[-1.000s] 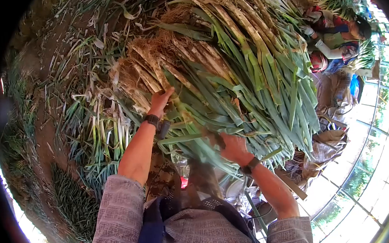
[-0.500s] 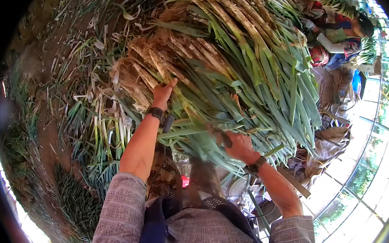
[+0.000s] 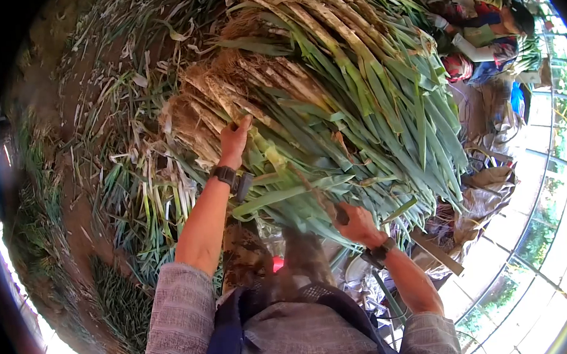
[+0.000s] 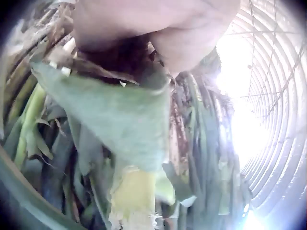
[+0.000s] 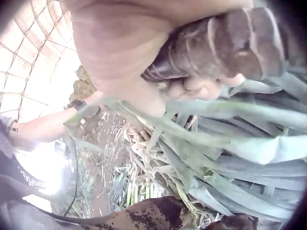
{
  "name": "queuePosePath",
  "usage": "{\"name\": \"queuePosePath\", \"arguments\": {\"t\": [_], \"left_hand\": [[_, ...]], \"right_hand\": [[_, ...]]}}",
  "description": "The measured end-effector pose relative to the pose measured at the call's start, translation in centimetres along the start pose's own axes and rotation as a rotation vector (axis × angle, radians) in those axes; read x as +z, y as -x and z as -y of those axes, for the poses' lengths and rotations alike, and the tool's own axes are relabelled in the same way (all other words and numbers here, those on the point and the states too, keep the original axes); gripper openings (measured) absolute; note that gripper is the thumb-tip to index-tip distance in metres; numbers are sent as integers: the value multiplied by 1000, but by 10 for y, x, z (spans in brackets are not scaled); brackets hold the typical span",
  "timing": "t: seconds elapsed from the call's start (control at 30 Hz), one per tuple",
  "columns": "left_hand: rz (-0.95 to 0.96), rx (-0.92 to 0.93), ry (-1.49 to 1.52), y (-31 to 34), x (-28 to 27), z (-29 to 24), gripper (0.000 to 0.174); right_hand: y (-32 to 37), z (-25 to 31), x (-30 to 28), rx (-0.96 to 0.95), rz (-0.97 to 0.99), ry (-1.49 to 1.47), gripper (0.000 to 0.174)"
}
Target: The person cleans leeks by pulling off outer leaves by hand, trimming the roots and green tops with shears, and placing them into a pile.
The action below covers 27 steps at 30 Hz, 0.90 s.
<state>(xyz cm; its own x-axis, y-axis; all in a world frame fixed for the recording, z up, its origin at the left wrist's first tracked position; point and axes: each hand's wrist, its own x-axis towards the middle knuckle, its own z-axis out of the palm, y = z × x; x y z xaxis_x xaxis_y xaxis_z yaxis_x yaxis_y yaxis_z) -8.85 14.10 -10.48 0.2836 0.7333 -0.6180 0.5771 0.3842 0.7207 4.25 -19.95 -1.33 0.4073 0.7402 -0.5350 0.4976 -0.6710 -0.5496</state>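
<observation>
Leeks [image 3: 383, 97] with brown roots and long green leaves lie in a big heap before the person. Near the roots, the left hand [image 3: 233, 141] grips one leek [image 3: 270, 153]; a broad leaf [image 4: 115, 115] and a pale yellow-green stalk [image 4: 133, 191] show below that hand [image 4: 158, 28] in the left wrist view. Over the leaf ends, the right hand [image 3: 359, 225] holds a tool whose long brownish blade [image 3: 318, 195] points up-left across the leaves. Its dark ridged handle [image 5: 216, 45] lies in the curled fingers of the right hand [image 5: 115, 48] in the right wrist view.
Loose leeks [image 3: 166, 185] and leaf scraps cover the soil on the left. At the upper right sits another person [image 3: 484, 41] among leeks. Crumpled sacking [image 3: 483, 206] lies right of the heap, near a wooden strip [image 3: 437, 253]. The wearer's legs [image 3: 243, 252] stand close below.
The right hand has moved down and right with the tool, and more of the blade shows. The left hand still grips the leek in nearly the same place.
</observation>
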Motion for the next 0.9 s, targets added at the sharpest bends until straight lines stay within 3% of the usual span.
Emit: {"name": "queuePosePath", "arguments": {"t": [0.07, 0.13, 0.17, 0.23, 0.3, 0.47, 0.53, 0.67, 0.73, 0.8, 0.83, 0.87, 0.9], "left_hand": [[2, -25, 126, 4, -7, -5, 50], [-14, 11, 212, 16, -15, -13, 45], [-22, 36, 301, 24, -17, -15, 41], [73, 73, 442, 36, -34, -14, 42], [14, 85, 475, 41, -42, -9, 39], [5, 163, 585, 71, -81, -30, 32], [20, 233, 562, 73, -96, -35, 31], [134, 264, 555, 76, -114, -52, 33], [222, 289, 533, 62, -117, -42, 21], [267, 254, 404, 77, -117, -62, 24], [261, 270, 376, 79, -116, -63, 25], [253, 288, 349, 80, -117, -63, 26], [260, 280, 284, 82, -119, -62, 36]], "right_hand": [[3, 12, -10, 11, 34, -14, 25], [7, 20, -20, -86, 132, -75, 31], [7, 18, -18, -174, 84, -69, 31], [9, 17, -14, -100, 30, -172, 32], [8, 16, -12, -37, -30, -359, 37], [6, 26, -13, -17, -36, -333, 29], [7, 31, -13, 13, -39, -226, 26], [-6, 37, -12, -114, -81, -126, 26], [-22, 42, -24, -64, -43, -111, 27], [-49, 62, -47, -82, 53, -38, 29], [-68, 62, -49, -205, 57, 9, 31], [-83, 87, -65, -192, 132, 100, 33], [-104, 97, -65, -290, 96, 110, 34]]}}
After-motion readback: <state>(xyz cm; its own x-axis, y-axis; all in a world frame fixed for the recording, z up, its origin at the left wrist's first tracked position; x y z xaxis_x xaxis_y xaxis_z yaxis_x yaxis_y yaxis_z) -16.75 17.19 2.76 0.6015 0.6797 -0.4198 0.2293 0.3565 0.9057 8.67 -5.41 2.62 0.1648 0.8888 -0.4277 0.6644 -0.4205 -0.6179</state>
